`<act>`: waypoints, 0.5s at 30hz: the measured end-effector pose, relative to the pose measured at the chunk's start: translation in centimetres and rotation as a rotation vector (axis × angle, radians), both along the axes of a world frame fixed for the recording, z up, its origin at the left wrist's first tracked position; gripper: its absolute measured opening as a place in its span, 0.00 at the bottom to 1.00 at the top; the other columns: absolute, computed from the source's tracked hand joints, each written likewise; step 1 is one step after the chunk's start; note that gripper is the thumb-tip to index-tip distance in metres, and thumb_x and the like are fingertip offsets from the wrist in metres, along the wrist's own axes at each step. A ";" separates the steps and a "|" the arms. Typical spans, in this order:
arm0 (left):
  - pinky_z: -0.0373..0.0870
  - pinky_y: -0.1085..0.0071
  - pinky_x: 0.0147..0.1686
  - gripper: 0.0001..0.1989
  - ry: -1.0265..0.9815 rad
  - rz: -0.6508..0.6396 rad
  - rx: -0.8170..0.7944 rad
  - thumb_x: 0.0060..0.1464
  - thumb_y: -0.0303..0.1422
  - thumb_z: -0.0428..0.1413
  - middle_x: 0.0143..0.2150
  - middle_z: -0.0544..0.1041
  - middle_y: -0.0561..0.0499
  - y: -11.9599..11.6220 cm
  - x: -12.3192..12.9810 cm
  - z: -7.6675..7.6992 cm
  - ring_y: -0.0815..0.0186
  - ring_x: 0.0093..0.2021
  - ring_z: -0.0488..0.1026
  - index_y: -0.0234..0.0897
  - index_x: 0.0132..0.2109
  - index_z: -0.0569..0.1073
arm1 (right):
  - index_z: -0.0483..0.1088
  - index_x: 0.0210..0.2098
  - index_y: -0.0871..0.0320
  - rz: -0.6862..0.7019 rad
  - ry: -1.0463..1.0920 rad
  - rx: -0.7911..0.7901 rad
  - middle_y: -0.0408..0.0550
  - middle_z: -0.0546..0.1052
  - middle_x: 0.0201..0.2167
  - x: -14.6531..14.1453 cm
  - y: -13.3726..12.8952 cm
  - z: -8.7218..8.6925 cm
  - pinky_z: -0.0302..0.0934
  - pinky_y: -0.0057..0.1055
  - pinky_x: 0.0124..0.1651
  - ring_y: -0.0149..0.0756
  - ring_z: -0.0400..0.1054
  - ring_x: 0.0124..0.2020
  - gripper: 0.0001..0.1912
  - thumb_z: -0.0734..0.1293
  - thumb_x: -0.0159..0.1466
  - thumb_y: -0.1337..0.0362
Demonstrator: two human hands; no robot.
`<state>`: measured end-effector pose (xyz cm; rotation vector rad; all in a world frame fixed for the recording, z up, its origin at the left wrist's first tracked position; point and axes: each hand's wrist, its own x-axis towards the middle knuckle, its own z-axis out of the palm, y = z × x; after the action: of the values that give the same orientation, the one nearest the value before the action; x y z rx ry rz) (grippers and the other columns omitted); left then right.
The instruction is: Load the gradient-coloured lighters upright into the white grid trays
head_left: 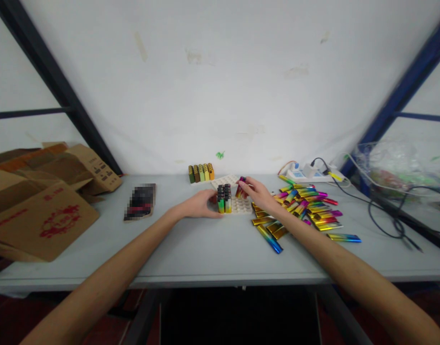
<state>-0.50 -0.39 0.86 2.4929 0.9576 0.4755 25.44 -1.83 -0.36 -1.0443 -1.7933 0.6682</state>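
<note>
The near tray is being supported by the table, with lighters being held in its left part. Behind it, a second tray is being seen. Left of it, a flat object is being flanked by a carton; its right is being bordered by a loose pile (behind-right, a power strip is being seen).

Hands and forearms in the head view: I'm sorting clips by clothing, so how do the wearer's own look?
The left hand and right hand are ungloved. The left forearm and right forearm show no sleeve, watch, bracelet or marking. Rings are too small to tell.
</note>
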 end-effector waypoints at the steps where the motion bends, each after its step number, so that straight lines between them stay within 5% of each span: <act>1: 0.71 0.65 0.41 0.30 0.002 0.000 -0.001 0.47 0.49 0.66 0.44 0.79 0.45 0.0 0.0 0.0 0.56 0.42 0.74 0.32 0.50 0.75 | 0.70 0.35 0.56 0.002 -0.020 -0.005 0.41 0.73 0.28 0.1 0.0 -0.1 0.61 0.29 0.36 0.33 0.66 0.30 0.19 0.62 0.70 0.47; 15: 0.72 0.64 0.44 0.31 0.011 0.014 0.001 0.46 0.49 0.66 0.46 0.79 0.44 -0.1 0.0 0.0 0.55 0.43 0.74 0.33 0.51 0.75 | 0.72 0.39 0.54 0.030 -0.067 0.052 0.45 0.79 0.30 -0.5 0.3 -1.1 0.64 0.29 0.33 0.38 0.75 0.31 0.15 0.70 0.65 0.49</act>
<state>-0.50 -0.48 0.87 2.4937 0.9795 0.4670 24.97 -1.49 -1.45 -1.0175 -1.8776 0.6070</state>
